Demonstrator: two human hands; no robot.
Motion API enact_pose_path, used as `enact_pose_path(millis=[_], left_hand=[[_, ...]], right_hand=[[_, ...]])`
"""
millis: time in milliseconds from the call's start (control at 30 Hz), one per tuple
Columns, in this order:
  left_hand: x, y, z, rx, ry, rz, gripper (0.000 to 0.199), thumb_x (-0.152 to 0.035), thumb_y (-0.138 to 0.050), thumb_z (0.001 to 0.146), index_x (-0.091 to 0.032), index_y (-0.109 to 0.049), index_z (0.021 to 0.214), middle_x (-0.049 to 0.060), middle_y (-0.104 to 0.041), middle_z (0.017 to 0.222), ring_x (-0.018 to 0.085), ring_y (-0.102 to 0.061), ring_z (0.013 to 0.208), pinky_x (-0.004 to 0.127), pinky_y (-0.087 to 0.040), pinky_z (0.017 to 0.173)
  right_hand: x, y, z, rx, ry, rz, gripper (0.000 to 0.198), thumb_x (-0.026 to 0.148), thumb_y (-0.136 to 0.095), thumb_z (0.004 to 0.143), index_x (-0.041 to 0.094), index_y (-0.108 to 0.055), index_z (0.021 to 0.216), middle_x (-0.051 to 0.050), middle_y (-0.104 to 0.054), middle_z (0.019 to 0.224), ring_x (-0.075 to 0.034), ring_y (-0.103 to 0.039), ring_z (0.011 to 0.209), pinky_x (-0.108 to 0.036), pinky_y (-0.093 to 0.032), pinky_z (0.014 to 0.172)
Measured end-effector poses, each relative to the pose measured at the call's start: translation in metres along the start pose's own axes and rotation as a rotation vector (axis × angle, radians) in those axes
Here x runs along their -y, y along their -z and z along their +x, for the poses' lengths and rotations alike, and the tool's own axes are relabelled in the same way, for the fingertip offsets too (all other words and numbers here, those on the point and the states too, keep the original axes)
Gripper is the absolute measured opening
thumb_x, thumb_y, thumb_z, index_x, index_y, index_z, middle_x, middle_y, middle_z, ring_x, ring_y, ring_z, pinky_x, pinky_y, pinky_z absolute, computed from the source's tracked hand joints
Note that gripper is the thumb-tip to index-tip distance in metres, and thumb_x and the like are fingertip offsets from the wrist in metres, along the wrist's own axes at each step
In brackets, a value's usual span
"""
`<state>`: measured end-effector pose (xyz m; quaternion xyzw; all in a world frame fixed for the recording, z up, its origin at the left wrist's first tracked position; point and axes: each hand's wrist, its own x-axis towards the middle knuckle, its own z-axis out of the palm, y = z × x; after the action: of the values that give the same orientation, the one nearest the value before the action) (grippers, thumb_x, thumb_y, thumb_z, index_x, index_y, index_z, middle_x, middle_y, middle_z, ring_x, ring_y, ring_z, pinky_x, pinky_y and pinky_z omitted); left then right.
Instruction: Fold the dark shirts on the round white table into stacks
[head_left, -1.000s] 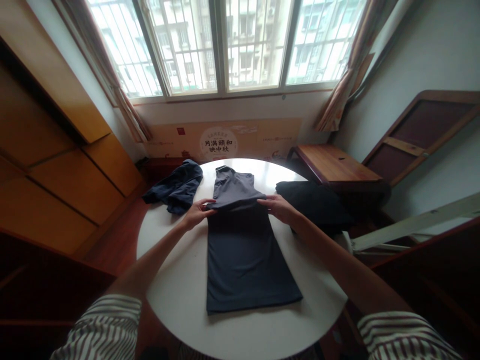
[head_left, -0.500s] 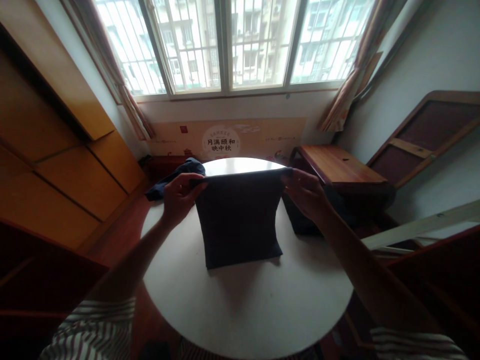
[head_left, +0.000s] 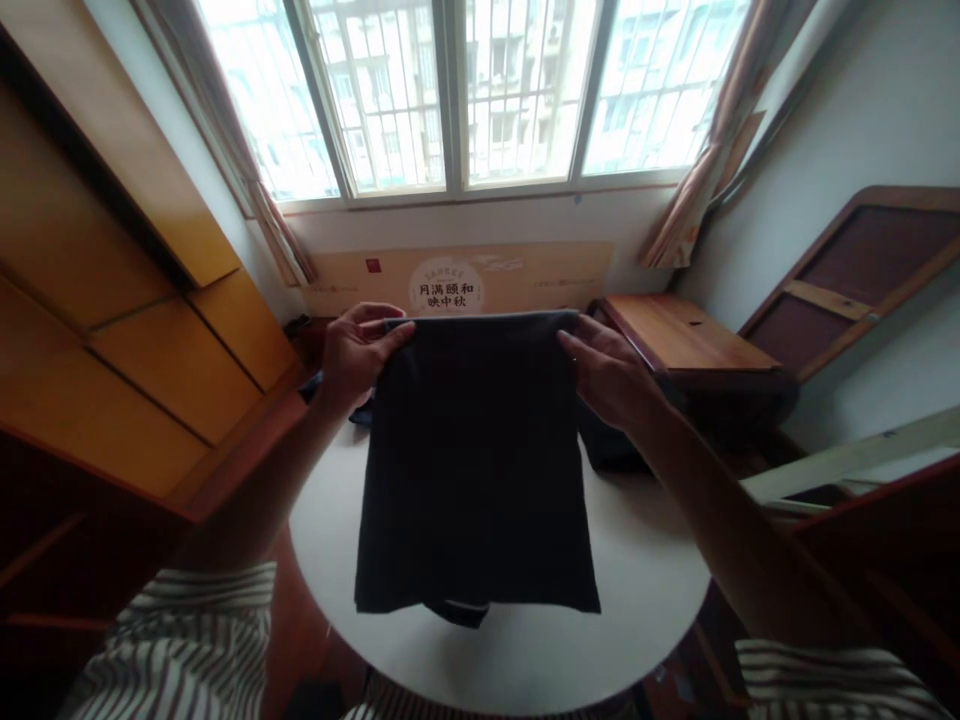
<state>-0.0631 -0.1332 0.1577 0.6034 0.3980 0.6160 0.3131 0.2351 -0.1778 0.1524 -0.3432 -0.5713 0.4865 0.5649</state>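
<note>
Above round white table (head_left: 645, 570), left fingers (head_left: 391, 344) and right fingers (head_left: 583, 352) pinching dark garment (head_left: 478, 460), barred window (head_left: 517, 110) beyond, wooden cabinets (head_left: 176, 375) alongside

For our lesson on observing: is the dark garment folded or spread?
The garment is folded: left hand and right hand pinch its straight top edge; another layer pokes out below the front layer's edge.

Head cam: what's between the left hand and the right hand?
The dark garment: it spans the gap, hanging from its top edge, one upper corner in the left hand, the other in the right hand. Shown in the head view.
</note>
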Motion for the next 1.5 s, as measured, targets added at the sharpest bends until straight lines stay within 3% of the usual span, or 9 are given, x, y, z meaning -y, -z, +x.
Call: enact_pose_path(millis=[167, 333, 433, 633, 800, 1033, 1200, 1333, 1500], left_hand=[[0.097, -0.015, -0.010, 0.121, 0.605, 0.133, 0.031, -0.026, -0.081, 0.076, -0.014, -0.060, 0.096, -0.001, -0.064, 0.065, 0.012, -0.063, 0.055, 0.022, -0.050, 0.053], [0.131, 0.001, -0.051, 0.131, 0.681, 0.224, 0.039, -0.030, -0.075, 0.081, -0.017, -0.052, 0.109, 0.002, -0.064, 0.076, 0.016, -0.066, 0.063, 0.026, -0.052, 0.055], [0.123, 0.017, -0.087, 0.197, 0.524, 0.355, 0.042, -0.035, -0.077, 0.078, -0.018, -0.056, 0.110, 0.007, -0.064, 0.090, 0.018, -0.066, 0.070, 0.027, -0.053, 0.059], [0.084, 0.031, -0.177, 0.671, -0.162, 0.699, 0.040, -0.038, -0.069, 0.087, -0.025, -0.060, 0.123, 0.012, -0.061, 0.121, 0.027, -0.062, 0.110, 0.040, -0.053, 0.097], [0.079, 0.031, -0.200, 0.786, -0.382, 0.850, 0.032, -0.016, -0.052, 0.095, -0.016, -0.058, 0.126, 0.012, -0.064, 0.114, 0.024, -0.063, 0.103, 0.038, -0.057, 0.087], [0.083, 0.025, -0.193, 0.751, -0.591, 1.048, 0.032, -0.002, -0.048, 0.090, -0.009, -0.060, 0.118, 0.011, -0.065, 0.094, 0.022, -0.063, 0.084, 0.034, -0.058, 0.072], [0.060, 0.024, -0.189, 0.650, -0.649, 0.974, 0.024, -0.006, -0.046, 0.090, -0.009, -0.060, 0.109, 0.010, -0.063, 0.087, 0.022, -0.060, 0.080, 0.035, -0.056, 0.073], [0.040, 0.023, -0.191, 0.855, -0.528, 0.895, 0.018, -0.015, -0.047, 0.095, -0.014, -0.064, 0.099, 0.006, -0.062, 0.083, 0.019, -0.060, 0.074, 0.031, -0.052, 0.069], [0.044, -0.011, -0.157, 0.942, -0.462, 0.745, 0.027, -0.024, -0.041, 0.101, -0.016, -0.067, 0.098, 0.008, -0.067, 0.090, 0.018, -0.063, 0.081, 0.031, -0.050, 0.076]], right_hand=[[-0.084, 0.000, 0.030, -0.089, -0.564, -0.150, 0.053, 0.034, -0.073, 0.081, 0.019, -0.051, 0.128, -0.003, -0.068, 0.083, -0.015, -0.064, 0.068, -0.024, -0.053, 0.060], [-0.119, 0.009, 0.023, -0.107, -0.641, -0.229, 0.091, 0.029, -0.080, 0.074, 0.017, -0.028, 0.148, 0.000, -0.065, 0.079, -0.014, -0.061, 0.063, -0.023, -0.051, 0.056], [-0.121, 0.018, 0.006, -0.032, -0.593, -0.322, 0.113, 0.025, -0.086, 0.067, 0.022, -0.014, 0.155, 0.004, -0.062, 0.071, -0.014, -0.060, 0.061, -0.021, -0.051, 0.053], [-0.121, 0.025, -0.047, 0.159, -0.607, -0.405, 0.121, 0.030, -0.083, 0.071, 0.023, 0.002, 0.156, 0.009, -0.056, 0.057, -0.013, -0.055, 0.044, -0.021, -0.048, 0.041], [-0.114, 0.025, -0.068, 0.214, -0.607, -0.270, 0.114, 0.028, -0.080, 0.072, 0.027, -0.001, 0.154, 0.010, -0.057, 0.062, -0.014, -0.058, 0.047, -0.023, -0.052, 0.041], [-0.101, 0.025, -0.065, 0.185, -0.541, -0.176, 0.093, 0.032, -0.072, 0.076, 0.026, -0.017, 0.150, 0.004, -0.066, 0.075, -0.009, -0.050, 0.043, -0.018, -0.042, 0.037], [-0.102, 0.033, -0.069, 0.208, -0.543, -0.273, 0.083, 0.032, -0.066, 0.079, 0.025, -0.022, 0.148, 0.003, -0.065, 0.076, -0.008, -0.047, 0.042, -0.019, -0.036, 0.037], [-0.100, 0.044, -0.065, 0.336, -0.511, -0.717, 0.061, 0.029, -0.061, 0.084, 0.018, -0.042, 0.141, 0.000, -0.064, 0.071, -0.015, -0.058, 0.052, -0.026, -0.045, 0.050], [-0.108, 0.010, -0.027, 0.196, -0.036, -1.312, 0.039, 0.030, -0.045, 0.097, 0.011, -0.061, 0.127, -0.018, -0.068, 0.115, -0.029, -0.064, 0.107, -0.038, -0.047, 0.093]])
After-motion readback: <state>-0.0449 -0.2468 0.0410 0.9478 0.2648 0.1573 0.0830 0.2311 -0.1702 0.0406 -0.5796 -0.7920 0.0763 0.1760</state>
